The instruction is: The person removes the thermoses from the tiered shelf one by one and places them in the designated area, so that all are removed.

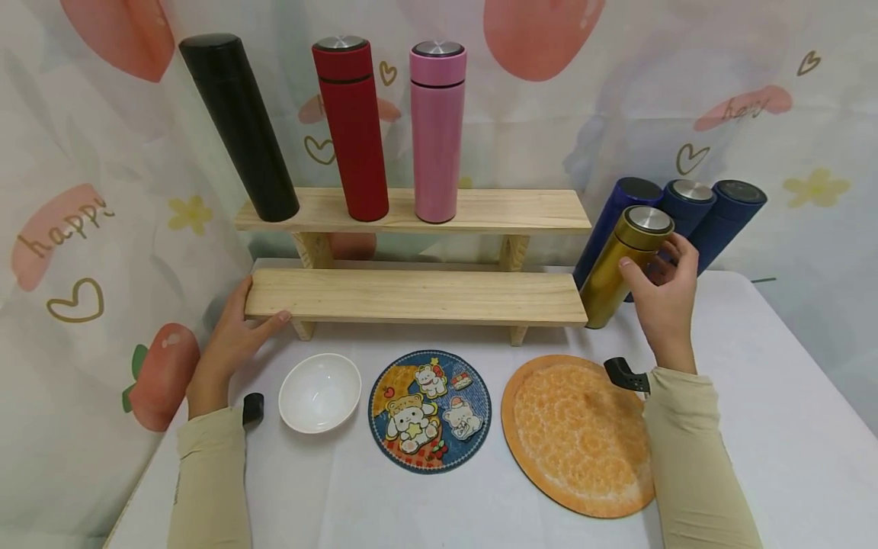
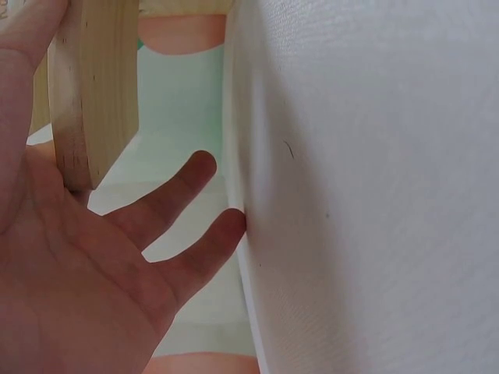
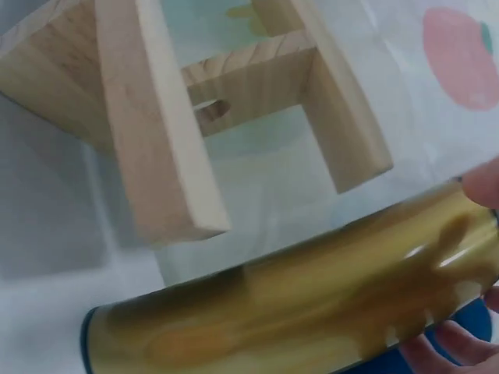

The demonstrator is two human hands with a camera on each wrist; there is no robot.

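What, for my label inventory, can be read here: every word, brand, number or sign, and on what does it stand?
"happy": left coral patch on the backdrop
"happy": right coral patch on the backdrop
Coral patch behind the red bottle: lettering mostly hidden, unreadable
Left sleeve: mark too small to read
Gold bottle: no readable text
Left wrist view, top left corner: marks too blurred

Long beige sleeves point(image 1: 211, 480), small black wrist pieces point(image 1: 626, 375), bare hands point(image 1: 232, 343).
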